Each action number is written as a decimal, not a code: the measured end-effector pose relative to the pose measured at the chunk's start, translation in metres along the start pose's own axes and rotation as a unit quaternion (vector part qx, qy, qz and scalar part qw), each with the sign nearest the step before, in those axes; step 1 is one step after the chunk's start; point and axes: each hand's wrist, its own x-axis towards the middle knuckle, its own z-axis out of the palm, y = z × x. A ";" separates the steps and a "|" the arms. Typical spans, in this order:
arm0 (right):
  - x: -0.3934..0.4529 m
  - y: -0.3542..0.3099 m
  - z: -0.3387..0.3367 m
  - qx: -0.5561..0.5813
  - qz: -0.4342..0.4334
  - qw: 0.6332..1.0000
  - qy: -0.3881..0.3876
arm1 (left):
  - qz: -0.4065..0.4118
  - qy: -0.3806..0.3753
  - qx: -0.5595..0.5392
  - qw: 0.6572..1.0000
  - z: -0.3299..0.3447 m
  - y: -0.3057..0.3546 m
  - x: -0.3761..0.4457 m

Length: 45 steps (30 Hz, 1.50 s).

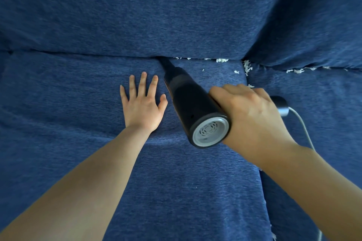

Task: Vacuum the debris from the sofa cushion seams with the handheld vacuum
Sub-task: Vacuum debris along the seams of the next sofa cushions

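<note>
Blue sofa fabric gives under my left hand [141, 103], fingers spread flat on the seat cushion [78, 88], as my right hand [248, 111] wraps the handheld vacuum [193, 107], its nozzle tucked into the rear seam [117, 55]. White debris [222, 60] lies along that seam to the nozzle's right and down the gap between cushions. I judge a slow rightward drag, nozzle kept buried, cushion held down, works best.
</note>
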 end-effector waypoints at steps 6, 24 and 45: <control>-0.015 0.010 -0.009 0.013 0.010 1.000 0.014 | -0.006 0.005 -0.004 1.000 0.000 0.002 0.000; -0.027 0.024 -0.030 -0.011 0.019 1.000 0.009 | -0.022 0.002 -0.024 0.999 0.003 0.001 0.004; -0.036 -0.004 -0.045 0.007 0.042 0.999 -0.012 | -0.013 -0.004 -0.025 1.000 -0.001 -0.002 0.002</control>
